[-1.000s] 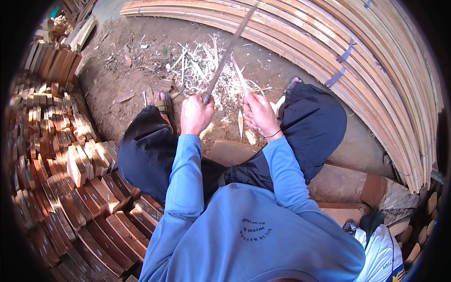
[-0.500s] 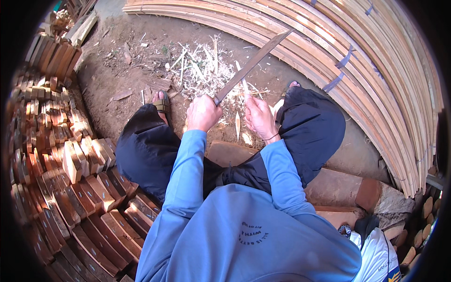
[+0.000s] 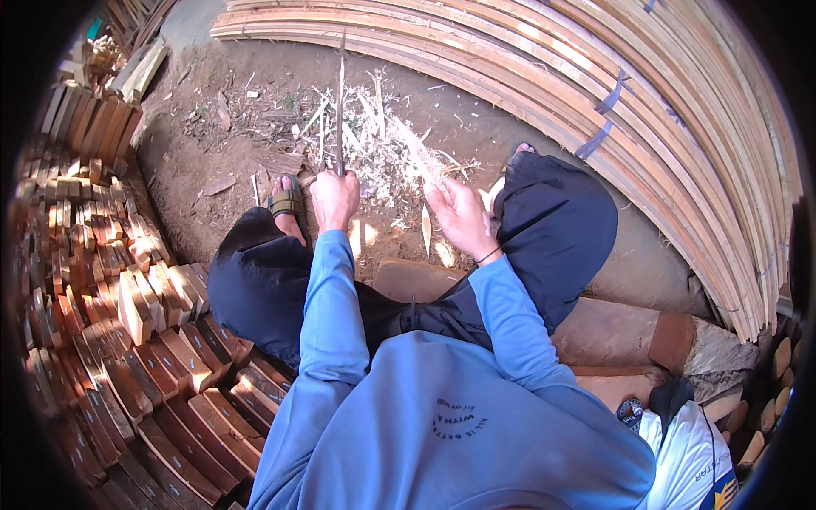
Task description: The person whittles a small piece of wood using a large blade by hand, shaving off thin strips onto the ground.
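Note:
My left hand (image 3: 335,201) is closed around the handle of a machete (image 3: 341,110). Its long blade points away from me and is seen nearly edge-on. In my right hand (image 3: 461,218) is a pale wooden stick (image 3: 416,155), blurred, slanting up and left over the ground. Blade and stick are apart. A heap of wood shavings (image 3: 374,170) lies beyond and between my hands. Close to my right hand, a pointed piece of wood (image 3: 427,229) lies on the ground.
Long bundled wooden strips (image 3: 510,64), tied with bands, curve along the far right. Stacked wooden blocks (image 3: 127,306) fill the left side. My sandalled foot (image 3: 286,200) rests left of the shavings. A white bag (image 3: 693,459) sits at lower right.
The machete has swung left from crossing above the stick to pointing straight away from me. My left hand moved left; the stick now tilts further left.

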Motion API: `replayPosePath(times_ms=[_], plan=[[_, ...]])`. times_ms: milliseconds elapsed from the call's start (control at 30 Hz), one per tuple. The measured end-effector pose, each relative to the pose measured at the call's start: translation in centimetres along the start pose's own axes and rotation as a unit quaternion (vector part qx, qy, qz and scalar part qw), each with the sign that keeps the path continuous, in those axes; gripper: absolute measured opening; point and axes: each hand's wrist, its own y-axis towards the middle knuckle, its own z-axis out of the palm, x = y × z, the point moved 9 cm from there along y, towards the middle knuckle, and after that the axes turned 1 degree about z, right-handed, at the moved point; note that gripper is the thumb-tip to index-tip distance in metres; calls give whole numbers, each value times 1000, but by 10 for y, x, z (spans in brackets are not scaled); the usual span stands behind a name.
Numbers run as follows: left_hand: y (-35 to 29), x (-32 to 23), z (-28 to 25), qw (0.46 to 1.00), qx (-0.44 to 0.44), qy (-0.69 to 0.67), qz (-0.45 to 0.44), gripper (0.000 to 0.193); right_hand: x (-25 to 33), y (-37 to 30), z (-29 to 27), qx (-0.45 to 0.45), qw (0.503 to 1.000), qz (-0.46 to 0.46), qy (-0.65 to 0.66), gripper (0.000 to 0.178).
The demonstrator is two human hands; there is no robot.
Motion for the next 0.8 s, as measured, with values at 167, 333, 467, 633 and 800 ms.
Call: replayPosePath(times_ms=[167,333,467,633,800], plan=[[-31,-35,-21,995,43,23,89,31,5,7,4,-52,998,-13,-28,30],[-59,-53,-9,983,95,51,147,27,8,10,3,-56,996,5,-73,33],[-48,-42,25,985,81,51,147,30,4,7,1,-42,994,19,-103,35],[-26,-54,22,991,47,8,122,29,2,1,12,3,996,6,-93,33],[3,-41,1,999,19,-16,46,34,20,-13,13,-6,996,-45,-78,31]])
